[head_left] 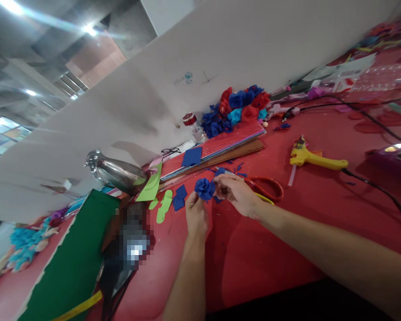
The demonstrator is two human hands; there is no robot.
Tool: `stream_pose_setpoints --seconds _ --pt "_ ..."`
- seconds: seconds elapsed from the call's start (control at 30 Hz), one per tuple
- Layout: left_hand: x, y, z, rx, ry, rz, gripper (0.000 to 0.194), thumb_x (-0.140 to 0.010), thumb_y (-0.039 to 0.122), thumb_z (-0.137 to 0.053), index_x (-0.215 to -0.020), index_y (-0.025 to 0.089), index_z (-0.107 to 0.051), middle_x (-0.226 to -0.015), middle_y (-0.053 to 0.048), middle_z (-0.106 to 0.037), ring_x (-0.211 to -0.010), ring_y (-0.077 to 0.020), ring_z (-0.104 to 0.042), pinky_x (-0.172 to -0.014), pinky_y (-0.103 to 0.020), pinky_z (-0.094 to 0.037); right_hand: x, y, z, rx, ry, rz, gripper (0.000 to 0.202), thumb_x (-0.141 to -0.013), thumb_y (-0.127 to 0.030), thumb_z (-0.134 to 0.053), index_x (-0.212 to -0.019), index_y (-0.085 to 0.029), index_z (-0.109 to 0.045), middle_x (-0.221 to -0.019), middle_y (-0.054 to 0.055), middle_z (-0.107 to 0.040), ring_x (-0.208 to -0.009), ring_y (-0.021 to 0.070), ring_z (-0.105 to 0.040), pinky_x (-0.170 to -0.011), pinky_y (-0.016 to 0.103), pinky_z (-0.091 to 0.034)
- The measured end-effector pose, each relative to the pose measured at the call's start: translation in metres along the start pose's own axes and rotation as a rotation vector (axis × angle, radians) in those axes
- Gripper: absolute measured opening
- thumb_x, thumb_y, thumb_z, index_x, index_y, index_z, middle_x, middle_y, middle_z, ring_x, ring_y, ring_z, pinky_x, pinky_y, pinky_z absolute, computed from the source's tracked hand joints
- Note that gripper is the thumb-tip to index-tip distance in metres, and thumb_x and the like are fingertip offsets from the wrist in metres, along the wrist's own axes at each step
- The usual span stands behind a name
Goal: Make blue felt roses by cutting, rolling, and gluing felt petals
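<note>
A blue paper flower [204,189] is held up over the red table. My left hand [196,211] is closed round its underside, with the thumb below the petals. At the flower's right edge, my right hand [232,191] has its fingers pinched together on a blue petal. Red-handled scissors [276,187] lie partly behind my right hand. Cut blue paper pieces [179,198] and light green pieces [164,206] lie to the left of the flower.
A yellow glue gun [317,160] with a black cable sits at the right. Finished red and blue flowers [242,104] are piled by the wall, beside a red-lidded jar [194,127]. A metal jug [116,171] and green board [76,254] are left.
</note>
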State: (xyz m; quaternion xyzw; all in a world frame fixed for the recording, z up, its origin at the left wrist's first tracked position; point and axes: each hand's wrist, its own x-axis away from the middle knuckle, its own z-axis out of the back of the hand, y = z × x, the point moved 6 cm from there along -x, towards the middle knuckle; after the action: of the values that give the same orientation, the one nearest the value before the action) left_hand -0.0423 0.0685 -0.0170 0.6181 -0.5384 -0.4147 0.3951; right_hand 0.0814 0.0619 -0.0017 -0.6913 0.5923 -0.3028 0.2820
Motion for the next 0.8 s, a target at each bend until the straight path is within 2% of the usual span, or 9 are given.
stream_pose_setpoints --seconds 0.17,0.33,0.5,0.67,0.8 --pt "0.000 -0.001 0.000 0.092 0.053 0.076 0.025 -0.049 0.027 -0.087 -0.059 0.021 -0.066 -0.063 0.004 -0.065 -0.065 -0.0101 -0.058 -0.070 -0.024 -0.047 -0.002 -0.009 0.002 0.077 0.039 0.013 0.018 -0.061 -0.038 -0.068 -0.059 -0.021 -0.064 -0.058 -0.001 -0.061 -0.056 0.0118 -0.048 -0.056 0.027 -0.033" --pt "0.001 -0.007 -0.001 0.131 0.048 0.117 0.022 -0.049 0.018 -0.083 -0.064 0.023 -0.068 -0.068 0.004 -0.068 -0.068 -0.0102 -0.059 -0.073 -0.024 -0.048 -0.004 -0.010 0.001 0.145 0.027 0.015 0.020 -0.057 -0.040 -0.069 -0.062 -0.021 -0.067 -0.064 -0.002 -0.061 -0.064 0.0126 -0.048 -0.061 0.027 -0.033" --pt "-0.001 -0.014 -0.002 0.180 0.000 0.111 0.021 -0.049 0.018 -0.083 -0.065 0.023 -0.070 -0.069 0.003 -0.069 -0.070 -0.0106 -0.060 -0.075 -0.024 -0.048 -0.003 -0.009 -0.002 0.186 -0.041 0.005 0.019 -0.055 -0.035 -0.073 -0.057 -0.021 -0.060 -0.055 -0.006 -0.052 -0.057 0.0105 -0.040 -0.058 0.027 -0.027" --pt "-0.001 -0.012 -0.003 0.148 0.016 0.115 0.023 -0.047 0.022 -0.087 -0.065 0.022 -0.072 -0.074 0.001 -0.073 -0.074 -0.0122 -0.064 -0.078 -0.025 -0.049 -0.003 -0.012 0.000 0.205 -0.016 0.039 0.018 -0.057 -0.035 -0.068 -0.056 -0.021 -0.058 -0.055 -0.005 -0.050 -0.058 0.0108 -0.039 -0.059 0.028 -0.026" --pt "0.001 -0.008 0.000 0.087 0.046 0.073 0.025 -0.048 0.027 -0.089 -0.062 0.020 -0.069 -0.065 0.004 -0.070 -0.062 -0.0086 -0.060 -0.069 -0.022 -0.048 -0.006 -0.011 0.005 0.171 0.034 0.058 0.018 -0.059 -0.037 -0.064 -0.056 -0.020 -0.057 -0.058 -0.004 -0.052 -0.061 0.0120 -0.042 -0.061 0.028 -0.029"
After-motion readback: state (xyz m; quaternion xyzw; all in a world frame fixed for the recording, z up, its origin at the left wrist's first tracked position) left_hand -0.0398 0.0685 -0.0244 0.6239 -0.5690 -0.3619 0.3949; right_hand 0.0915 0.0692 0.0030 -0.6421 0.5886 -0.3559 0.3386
